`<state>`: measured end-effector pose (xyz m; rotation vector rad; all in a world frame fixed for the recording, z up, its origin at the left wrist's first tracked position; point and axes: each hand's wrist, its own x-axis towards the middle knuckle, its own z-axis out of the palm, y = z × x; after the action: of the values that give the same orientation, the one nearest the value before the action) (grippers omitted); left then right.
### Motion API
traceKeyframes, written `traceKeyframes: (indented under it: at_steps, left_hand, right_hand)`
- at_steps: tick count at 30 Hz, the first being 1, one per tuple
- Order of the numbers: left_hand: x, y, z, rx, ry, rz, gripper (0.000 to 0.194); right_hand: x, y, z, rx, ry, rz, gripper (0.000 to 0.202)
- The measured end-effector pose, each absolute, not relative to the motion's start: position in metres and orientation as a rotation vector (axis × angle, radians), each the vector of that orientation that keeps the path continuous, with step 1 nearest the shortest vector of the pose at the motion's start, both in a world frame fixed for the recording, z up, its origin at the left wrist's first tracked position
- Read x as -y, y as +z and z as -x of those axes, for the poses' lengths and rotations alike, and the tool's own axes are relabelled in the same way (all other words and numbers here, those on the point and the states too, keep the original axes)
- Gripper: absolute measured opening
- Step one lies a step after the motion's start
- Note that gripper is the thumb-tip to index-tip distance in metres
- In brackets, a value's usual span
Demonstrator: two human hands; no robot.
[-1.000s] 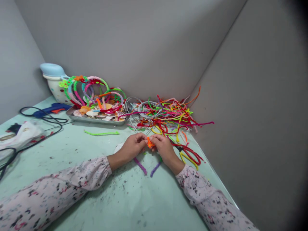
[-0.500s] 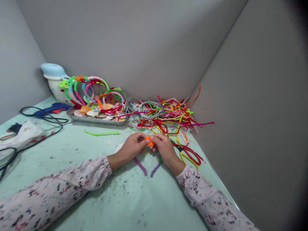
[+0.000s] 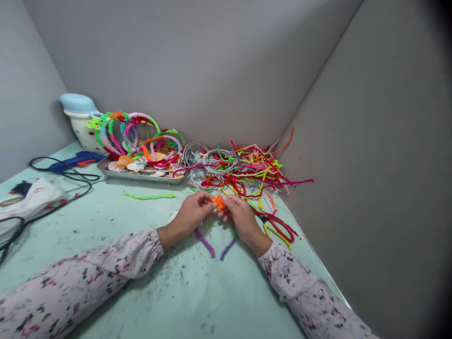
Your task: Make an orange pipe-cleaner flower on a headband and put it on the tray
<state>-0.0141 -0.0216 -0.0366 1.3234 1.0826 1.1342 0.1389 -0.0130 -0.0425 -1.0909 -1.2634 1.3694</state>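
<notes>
Between my two hands is a small orange pipe-cleaner flower (image 3: pixel 219 203), held up above the table. My left hand (image 3: pixel 195 213) pinches its left side between thumb and finger. From the other side, the thumb and forefinger of my right hand (image 3: pixel 243 220) grip its right edge. Below my hands lie a purple pipe-cleaner piece (image 3: pixel 205 243) and a violet one (image 3: pixel 229 247), their upper ends hidden. A white round thing (image 3: pixel 173 215) is mostly covered by my left hand. Scissors with red and yellow handles (image 3: pixel 278 228) rest beside my right hand.
Behind my hands are a tangled heap of pipe cleaners (image 3: pixel 261 165) and coiled grey wire (image 3: pixel 221 161). A metal tray (image 3: pixel 141 176) holds shells and colourful pipe-cleaner hoops (image 3: pixel 141 117). At left are a blue glue gun (image 3: pixel 76 160), black cable (image 3: pixel 84 176), plastic bag (image 3: pixel 38 197) and lidded cup (image 3: pixel 83 125).
The orange flower has turned slightly between my fingers, and more of its petals show. My hands have shifted only a little.
</notes>
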Motion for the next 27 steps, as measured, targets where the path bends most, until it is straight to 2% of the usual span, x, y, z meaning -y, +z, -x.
traceKeyframes:
  at_steps: [4, 16, 21, 27]
  left_hand:
    - [0.018, -0.039, 0.020, -1.017, 1.126, -1.220, 0.016]
    - [0.013, -0.033, 0.025, -0.729, 0.996, -0.777, 0.003]
    - [0.012, -0.031, 0.027, -0.732, 1.018, -0.649, 0.014]
    - [0.016, -0.034, 0.024, -0.785, 1.013, -0.883, 0.026]
  right_hand:
    - [0.010, -0.044, -0.143, 1.213, 1.365, 1.069, 0.031]
    - [0.018, -0.042, -0.140, 1.499, 1.249, 1.127, 0.014]
    - [0.017, -0.040, -0.141, 1.329, 1.413, 1.095, 0.014]
    - [0.015, -0.037, -0.143, 0.989, 1.728, 0.949, 0.012]
